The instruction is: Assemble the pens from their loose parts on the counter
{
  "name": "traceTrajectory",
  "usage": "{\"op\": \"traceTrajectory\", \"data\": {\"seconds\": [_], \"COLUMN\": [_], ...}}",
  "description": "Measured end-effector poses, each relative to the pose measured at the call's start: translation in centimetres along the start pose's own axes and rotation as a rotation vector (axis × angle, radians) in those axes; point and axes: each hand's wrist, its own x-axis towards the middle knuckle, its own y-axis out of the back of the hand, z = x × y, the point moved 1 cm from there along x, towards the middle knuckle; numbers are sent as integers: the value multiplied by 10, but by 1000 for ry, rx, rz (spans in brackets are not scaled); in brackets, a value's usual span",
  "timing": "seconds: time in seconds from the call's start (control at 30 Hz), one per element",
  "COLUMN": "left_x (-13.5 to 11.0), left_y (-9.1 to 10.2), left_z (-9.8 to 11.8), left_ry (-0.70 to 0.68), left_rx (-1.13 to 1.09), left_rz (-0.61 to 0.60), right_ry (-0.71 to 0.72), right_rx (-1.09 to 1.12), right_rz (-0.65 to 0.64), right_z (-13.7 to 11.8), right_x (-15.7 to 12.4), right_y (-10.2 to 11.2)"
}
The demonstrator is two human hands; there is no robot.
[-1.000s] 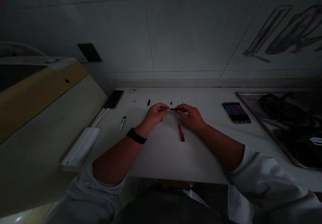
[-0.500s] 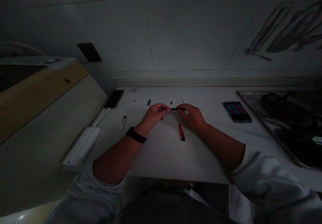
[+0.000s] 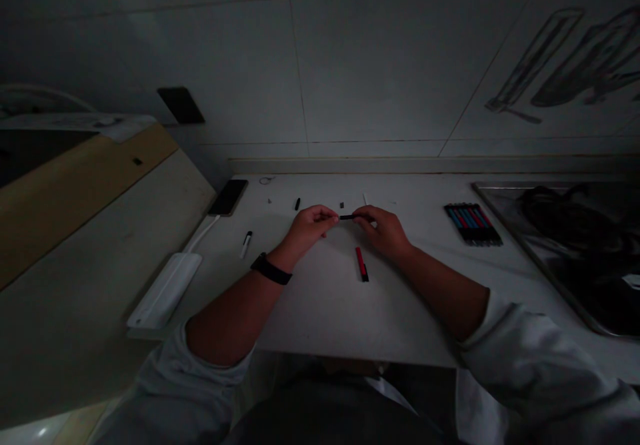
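Note:
Between both hands, just above the white worktop (image 3: 320, 305), a thin black pen-like rod (image 3: 346, 217) lies crosswise. My left hand (image 3: 314, 226) pinches its left end. Fingers of my right hand (image 3: 380, 227) are closed on its right end. A red and black pen part (image 3: 361, 264) rests on the worktop below my right hand. Beyond the hands lie a small black cap-like piece (image 3: 297, 204), a tiny dark piece (image 3: 342, 205) and a thin white stick (image 3: 365, 198). To the left of my left hand is a white and black pen-like piece (image 3: 246, 244).
A row of several red, blue and black pens (image 3: 473, 224) lies at right, beside a metal-edged sink or tray (image 3: 530, 268) with dark items. At left are a phone (image 3: 229, 197), a white power strip (image 3: 165, 290) and a slanted panel (image 3: 100, 278). A tiled wall (image 3: 370, 65) rises behind.
Both hands keep hold of the black rod in almost the same place. The whole view has shifted very slightly; the items on the worktop lie as before.

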Motion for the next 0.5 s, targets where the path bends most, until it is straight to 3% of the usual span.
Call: {"op": "traceTrajectory", "data": {"seconds": [0.2, 0.37, 0.5], "left_x": [0, 1, 2], "left_y": [1, 1, 2], "left_z": [0, 0, 0], "left_ry": [-6, 2, -7], "left_rx": [1, -18, -12], "left_rz": [-4, 7, 5], "right_ry": [12, -27, -5], "right_rx": [8, 79, 12], "right_rz": [-46, 4, -1], "right_z": [0, 2, 1], "right_x": [-1, -2, -1], "right_y": [1, -2, 0]}}
